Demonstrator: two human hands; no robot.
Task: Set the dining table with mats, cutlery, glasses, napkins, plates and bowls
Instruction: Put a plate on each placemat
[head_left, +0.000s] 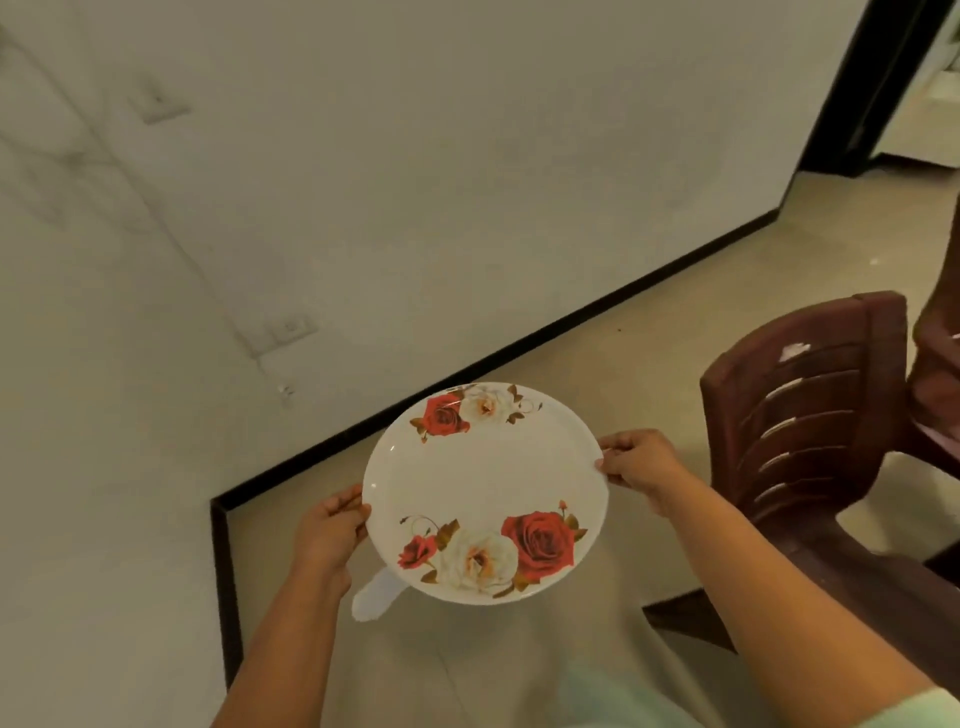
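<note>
A round white plate with red and white rose prints is held level in the air over the floor. My left hand grips its left rim with curled fingers. My right hand grips the right rim the same way. A white object shows just below the plate near my left wrist; what it is cannot be told.
A dark maroon plastic chair stands at the right, its back towards me. A pale wall with a black skirting runs across the left and far side, forming a corner near my left arm. Beige floor lies ahead; a doorway is at the top right.
</note>
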